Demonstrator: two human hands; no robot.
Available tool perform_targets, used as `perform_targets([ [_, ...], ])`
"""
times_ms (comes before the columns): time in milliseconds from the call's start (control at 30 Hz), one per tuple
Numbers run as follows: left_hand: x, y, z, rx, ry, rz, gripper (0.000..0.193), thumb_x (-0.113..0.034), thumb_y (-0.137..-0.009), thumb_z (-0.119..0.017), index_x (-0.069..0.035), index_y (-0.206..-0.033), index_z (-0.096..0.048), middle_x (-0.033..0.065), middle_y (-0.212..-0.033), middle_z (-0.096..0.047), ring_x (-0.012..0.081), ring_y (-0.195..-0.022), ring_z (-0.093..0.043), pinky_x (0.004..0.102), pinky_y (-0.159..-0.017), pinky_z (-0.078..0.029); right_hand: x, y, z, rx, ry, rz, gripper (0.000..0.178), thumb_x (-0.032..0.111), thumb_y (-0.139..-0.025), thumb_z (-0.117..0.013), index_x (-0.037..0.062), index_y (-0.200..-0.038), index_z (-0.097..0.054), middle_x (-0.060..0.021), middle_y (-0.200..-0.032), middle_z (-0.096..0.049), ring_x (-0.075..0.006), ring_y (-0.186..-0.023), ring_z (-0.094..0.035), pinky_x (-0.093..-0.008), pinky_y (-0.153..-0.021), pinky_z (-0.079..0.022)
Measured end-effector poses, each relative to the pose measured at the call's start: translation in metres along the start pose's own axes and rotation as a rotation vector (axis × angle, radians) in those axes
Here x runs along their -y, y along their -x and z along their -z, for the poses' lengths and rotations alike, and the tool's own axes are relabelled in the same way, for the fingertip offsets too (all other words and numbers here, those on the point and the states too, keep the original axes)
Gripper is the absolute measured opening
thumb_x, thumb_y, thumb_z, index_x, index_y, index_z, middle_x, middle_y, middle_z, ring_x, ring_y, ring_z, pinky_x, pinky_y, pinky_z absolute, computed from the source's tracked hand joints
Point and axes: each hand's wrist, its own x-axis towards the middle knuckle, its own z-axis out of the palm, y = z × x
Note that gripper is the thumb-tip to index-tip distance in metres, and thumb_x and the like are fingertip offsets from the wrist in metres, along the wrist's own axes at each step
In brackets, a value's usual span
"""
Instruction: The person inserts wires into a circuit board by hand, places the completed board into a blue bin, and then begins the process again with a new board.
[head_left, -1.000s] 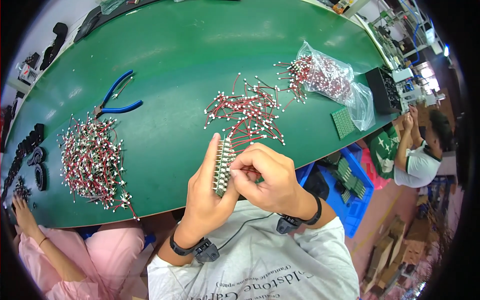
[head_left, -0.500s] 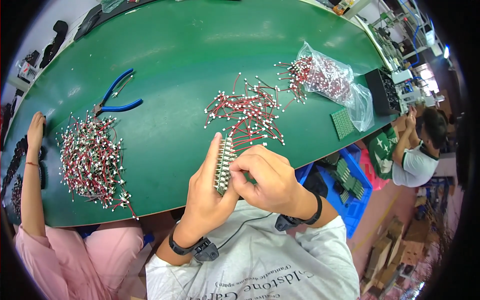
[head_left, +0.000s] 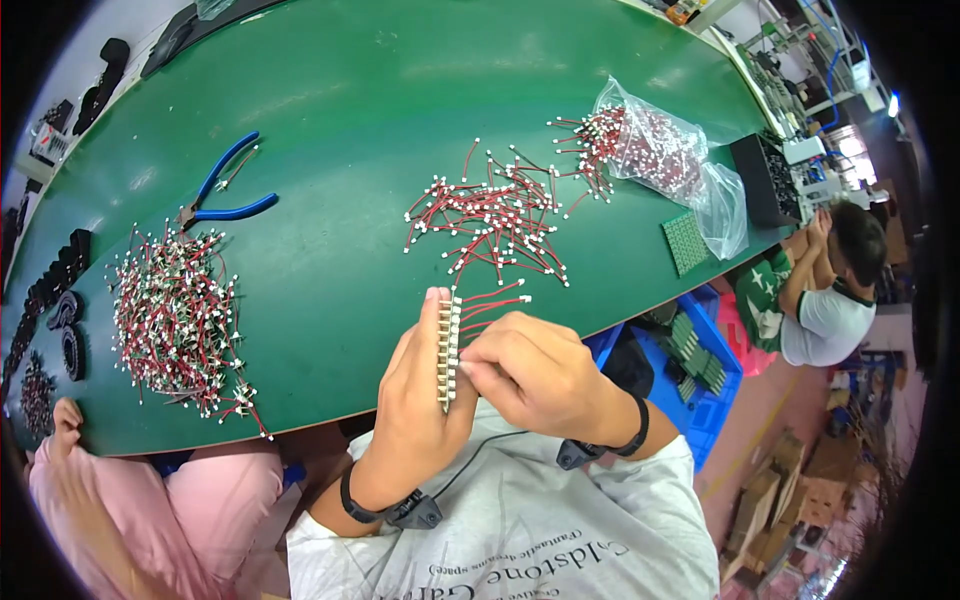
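Observation:
Upright in my left hand (head_left: pixel 412 405) is a narrow circuit board panel (head_left: pixel 446 350), edge-on to me, with a row of small pale connectors along it. The fingers lie along its left side and the thumb side is partly hidden behind my right hand. Several red wire leads (head_left: pixel 492 308) with white plugs stick out rightward from the panel's upper part. My right hand (head_left: pixel 540 365) pinches thumb and forefinger together against the panel's right edge; whatever is between those fingertips is too small and covered to name. Beyond lies a loose heap of red wire leads (head_left: pixel 490 220) with white plugs.
Blue-handled cutters (head_left: pixel 235 212) lie behind a dense wired heap (head_left: pixel 175 325) at left. A clear bag of leads (head_left: pixel 660 150), a green board panel (head_left: pixel 684 244) and a black box (head_left: pixel 765 180) are at right. A blue bin (head_left: pixel 712 420) stands below the table edge. People sit on both sides.
The panel in my left hand has turned more edge-on and dropped slightly. My right hand has moved slightly down along with it. The neighbour's hand at left has drawn back to the table edge.

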Motion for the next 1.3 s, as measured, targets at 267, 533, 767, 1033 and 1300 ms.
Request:
perform_targets([
  [267, 0.004, 0.02, 0.011, -0.001, 0.029, 0.07, 0.067, 0.01, -0.082, -0.055, 0.014, -0.144, -0.031, 0.0288, -0.139, -0.05, 0.0384, -0.115, -0.06, 0.0415, -0.098, -0.048, -0.003, 0.009, 0.006, 0.028, -0.168, -0.032, 0.018, 0.005, -0.076, -0.08, 0.0003, -0.089, -0.068, -0.0095, -0.082, -0.067, -0.0244, -0.068, -0.063, -0.0349, -0.064, -0.051],
  [533, 0.012, 0.022, 0.033, -0.347, 0.433, 0.422, 0.067, 0.015, -0.086, -0.044, 0.007, -0.15, -0.028, 0.0189, -0.142, -0.051, 0.0176, -0.114, -0.059, 0.0285, -0.096, -0.048, -0.072, -0.003, -0.008, 0.057, 0.233, -0.057, 0.023, 0.002, -0.071, -0.078, 0.01, -0.092, -0.072, -0.006, -0.089, -0.059, -0.0224, -0.076, -0.057, -0.0328, -0.063, -0.048],
  [767, 0.016, 0.024, 0.032, -0.371, 0.452, 0.408, 0.069, 0.016, -0.085, -0.046, 0.005, -0.15, -0.029, 0.0182, -0.14, -0.053, 0.0146, -0.109, -0.06, 0.0268, -0.091, -0.05, -0.079, -0.029, -0.021, 0.148, 0.219, 0.071, 0.017, -0.001, -0.077, -0.071, 0.0019, -0.091, -0.061, -0.0074, -0.093, -0.059, -0.0238, -0.082, -0.059, -0.0347, -0.066, -0.049],
  [1033, 0.008, 0.003, 0.022, -0.395, 0.424, 0.376, 0.067, 0.013, -0.083, -0.048, 0.004, -0.148, -0.036, 0.0132, -0.123, -0.061, 0.0159, -0.102, -0.063, 0.0291, -0.088, -0.053, -0.074, -0.072, -0.017, -0.079, -0.489, -0.278, 0.008, 0.005, -0.098, -0.056, -0.0004, -0.104, -0.056, -0.0048, -0.094, -0.061, -0.0102, -0.085, -0.061, -0.0244, -0.072, -0.051],
  [1300, 0.02, -0.009, 0.011, -0.41, 0.335, 0.243, 0.066, 0.011, -0.086, -0.051, 0.004, -0.149, -0.034, 0.0117, -0.118, -0.063, 0.0115, -0.094, -0.061, 0.025, -0.082, -0.05, -0.014, -0.041, 0.003, -0.052, -0.675, -0.387, 0.009, 0.004, -0.095, -0.063, -0.0015, -0.101, -0.063, -0.0094, -0.094, -0.067, -0.0135, -0.082, -0.067, -0.026, -0.07, -0.053],
])
